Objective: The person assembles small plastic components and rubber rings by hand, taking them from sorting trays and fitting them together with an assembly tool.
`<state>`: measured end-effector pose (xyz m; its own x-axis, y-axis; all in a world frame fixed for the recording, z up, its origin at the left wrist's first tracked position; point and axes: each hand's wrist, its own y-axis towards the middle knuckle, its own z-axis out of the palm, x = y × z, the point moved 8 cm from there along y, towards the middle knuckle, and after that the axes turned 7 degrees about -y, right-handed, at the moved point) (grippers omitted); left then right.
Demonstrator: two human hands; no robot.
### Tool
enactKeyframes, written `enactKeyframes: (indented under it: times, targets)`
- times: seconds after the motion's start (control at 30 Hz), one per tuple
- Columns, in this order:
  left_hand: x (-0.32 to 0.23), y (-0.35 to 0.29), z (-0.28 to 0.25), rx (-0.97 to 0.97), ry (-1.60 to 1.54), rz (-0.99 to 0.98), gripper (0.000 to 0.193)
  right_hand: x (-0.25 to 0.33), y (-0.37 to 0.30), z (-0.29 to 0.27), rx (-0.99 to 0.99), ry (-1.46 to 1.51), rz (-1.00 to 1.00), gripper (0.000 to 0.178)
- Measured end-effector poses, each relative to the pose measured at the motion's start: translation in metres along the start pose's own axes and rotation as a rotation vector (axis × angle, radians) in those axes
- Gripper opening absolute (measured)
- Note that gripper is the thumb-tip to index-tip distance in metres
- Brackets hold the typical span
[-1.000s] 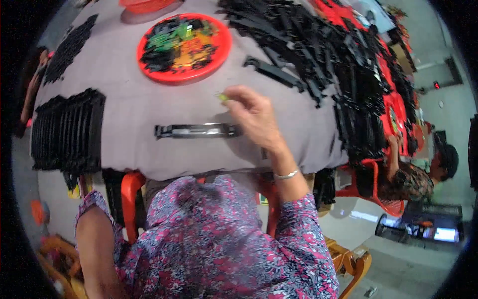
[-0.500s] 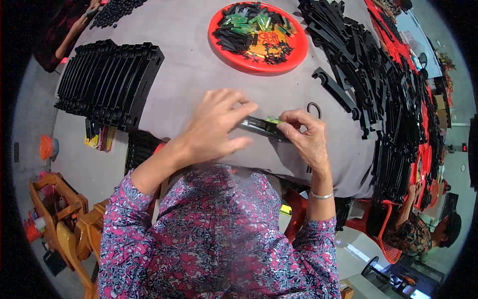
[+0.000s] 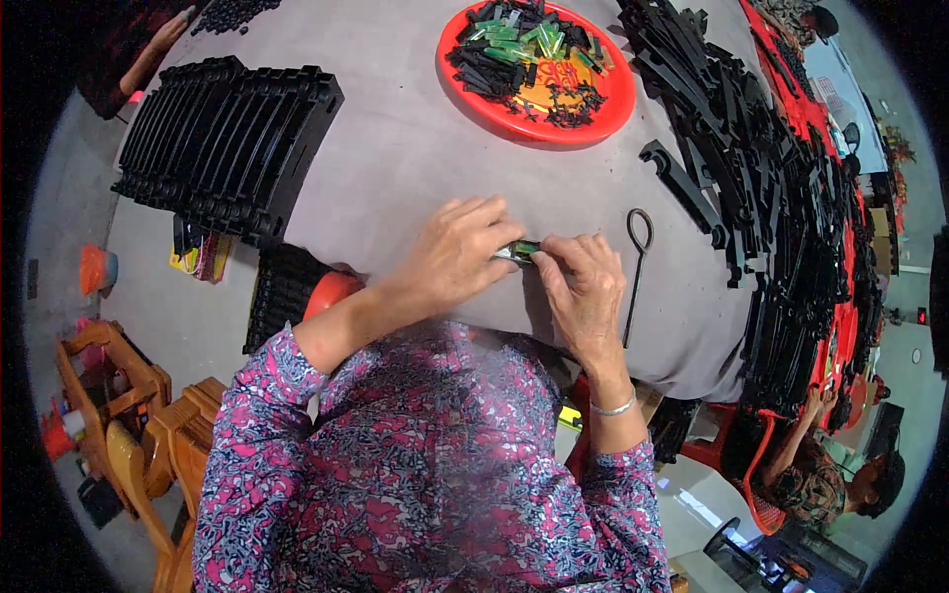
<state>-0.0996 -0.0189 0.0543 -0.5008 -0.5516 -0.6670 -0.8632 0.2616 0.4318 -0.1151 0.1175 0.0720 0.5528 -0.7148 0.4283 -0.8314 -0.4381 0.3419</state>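
Just above the table's near edge, both of my hands meet at a small dark plastic piece (image 3: 521, 251) with a pale, shiny part and some green on it. My left hand (image 3: 455, 247) is closed round its left end, hiding much of it. The thumb and fingers of my right hand (image 3: 585, 287) pinch its right end. To the right of that hand lies a dark metal rod with a looped end (image 3: 641, 237). Farther off, a red round tray (image 3: 615, 109) holds green translucent pieces (image 3: 506, 44), black strips and tiny black bits.
At the left stands a row of black plastic parts (image 3: 237, 138). Long black parts (image 3: 707, 128) are heaped along the right side. A person's arm (image 3: 158, 49) shows at the far left; another person (image 3: 820, 484) sits at lower right. Wooden chairs (image 3: 148, 435) stand lower left.
My left hand has come down and closed on the dark piece. My right hand has shifted left and no longer covers the looped rod. The view has turned slightly.
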Motion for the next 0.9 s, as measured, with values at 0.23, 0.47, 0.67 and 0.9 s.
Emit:
enactKeyframes:
  times: [0.23,0.47,0.67,0.9]
  targets:
    - [0.006,0.005,-0.001,0.134,-0.08,-0.057,0.028,-0.001,-0.004,0.0,-0.083,0.037,0.105,0.011]
    - [0.019,0.026,0.017,0.416,-0.159,-0.119,0.027,-0.001,0.0,0.0,-0.103,0.029,0.108,0.009]
    - [0.02,0.033,0.022,0.424,-0.164,-0.105,0.024,-0.003,-0.001,-0.002,-0.191,0.003,0.046,0.01]
    - [0.02,0.031,0.02,0.353,-0.12,-0.088,0.021,0.002,-0.004,-0.001,-0.134,-0.158,0.012,0.011]
